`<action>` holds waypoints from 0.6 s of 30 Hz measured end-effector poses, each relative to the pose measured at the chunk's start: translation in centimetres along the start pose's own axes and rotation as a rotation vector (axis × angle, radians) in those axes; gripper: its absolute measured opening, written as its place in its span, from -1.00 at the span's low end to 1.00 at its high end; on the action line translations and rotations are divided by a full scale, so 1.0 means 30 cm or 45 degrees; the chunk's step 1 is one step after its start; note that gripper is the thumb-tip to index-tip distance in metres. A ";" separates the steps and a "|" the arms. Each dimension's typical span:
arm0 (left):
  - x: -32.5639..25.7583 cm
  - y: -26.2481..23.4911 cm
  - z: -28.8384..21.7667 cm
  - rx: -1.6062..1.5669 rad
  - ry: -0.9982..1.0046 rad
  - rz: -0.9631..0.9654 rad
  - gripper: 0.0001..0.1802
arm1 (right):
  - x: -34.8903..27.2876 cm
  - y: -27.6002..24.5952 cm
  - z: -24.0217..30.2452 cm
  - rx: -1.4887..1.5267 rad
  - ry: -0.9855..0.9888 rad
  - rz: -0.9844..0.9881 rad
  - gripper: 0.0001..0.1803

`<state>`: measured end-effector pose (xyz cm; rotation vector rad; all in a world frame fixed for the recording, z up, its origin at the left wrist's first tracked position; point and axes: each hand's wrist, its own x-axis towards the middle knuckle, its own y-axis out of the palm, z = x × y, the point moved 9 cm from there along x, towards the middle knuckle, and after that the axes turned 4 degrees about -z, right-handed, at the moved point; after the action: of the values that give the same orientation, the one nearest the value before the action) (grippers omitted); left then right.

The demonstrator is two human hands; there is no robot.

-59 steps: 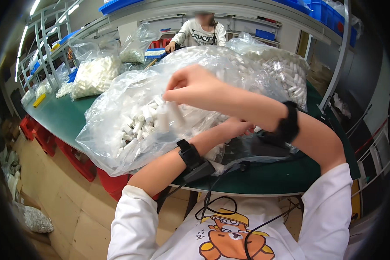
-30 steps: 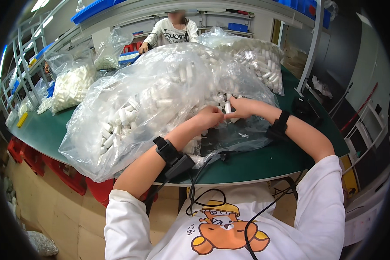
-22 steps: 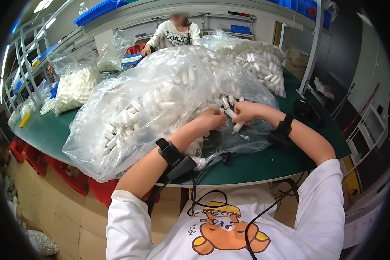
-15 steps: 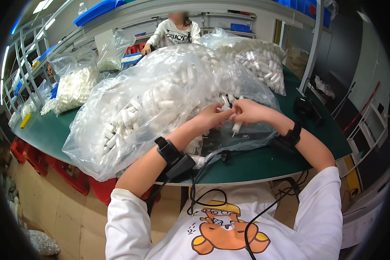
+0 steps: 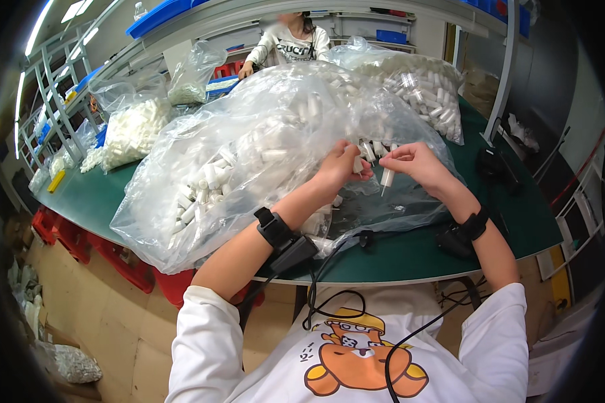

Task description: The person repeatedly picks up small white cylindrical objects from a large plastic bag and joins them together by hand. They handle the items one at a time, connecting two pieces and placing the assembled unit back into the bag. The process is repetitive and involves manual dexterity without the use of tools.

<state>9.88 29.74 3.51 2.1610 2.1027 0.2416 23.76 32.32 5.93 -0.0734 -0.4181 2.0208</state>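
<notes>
My left hand (image 5: 341,165) is closed on a small white plastic tube (image 5: 358,165), its fingertips curled round it. To its right, my right hand (image 5: 417,165) pinches another white tube (image 5: 387,177) between thumb and fingers, and a thin pin sticks down from that tube's lower end. Both hands are above the mouth of a large see-through plastic bag (image 5: 144,218) heaped with white tubes (image 5: 205,185). Several tubes with dark ends (image 5: 378,148) lie just behind my fingers. A black device is strapped to each of my wrists.
The bag covers much of a green table (image 5: 390,265). More filled bags stand at the back right (image 5: 427,101) and left (image 5: 133,131). Black cables (image 5: 310,289) hang over the front edge. A metal post (image 5: 504,74) rises at the right; across the table sits a person (image 5: 292,47).
My hands were together and have moved apart, the right one going right with its tube. The whole view has shifted slightly.
</notes>
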 end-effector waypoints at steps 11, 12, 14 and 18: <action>0.010 0.028 -0.011 -0.034 0.024 0.123 -0.81 | -0.021 0.072 -0.052 0.609 0.228 0.213 -0.80; 0.011 0.033 -0.009 -0.042 0.028 0.155 -0.79 | -0.019 0.073 -0.058 0.608 0.238 0.215 -0.79; 0.009 0.046 -0.008 -0.058 0.037 0.223 -0.74 | -0.018 0.075 -0.065 0.609 0.238 0.234 -0.77; -0.017 0.081 -0.020 0.263 0.041 0.364 -0.68 | -0.019 0.081 -0.068 0.603 0.230 0.266 -0.72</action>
<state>12.15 29.14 4.54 2.5938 1.9030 0.0873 22.43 31.34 3.16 -0.0058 0.1949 2.2455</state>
